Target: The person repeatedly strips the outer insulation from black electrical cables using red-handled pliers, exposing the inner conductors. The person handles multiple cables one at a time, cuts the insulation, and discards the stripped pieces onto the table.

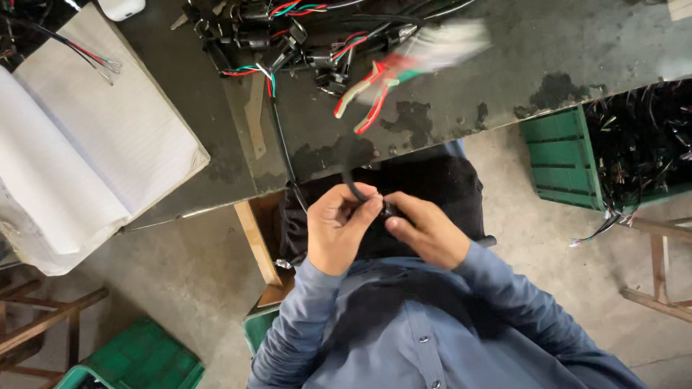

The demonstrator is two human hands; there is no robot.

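The left hand (337, 227) pinches the black cable (353, 189) between thumb and forefinger, just below the bench (504, 79) edge. The cable's long axis runs up from the fingers to the wire bundle (288, 43) on the bench. The right hand (427, 232), touching the left, pinches a small black part (389, 210) at the cable's lower end; both hands are equally near.

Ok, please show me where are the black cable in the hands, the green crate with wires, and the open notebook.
black cable (353, 189), head view, on the bend above the left hand (339, 229)
green crate (559, 155), head view, on its left wall
open notebook (108, 137), head view, on the right page
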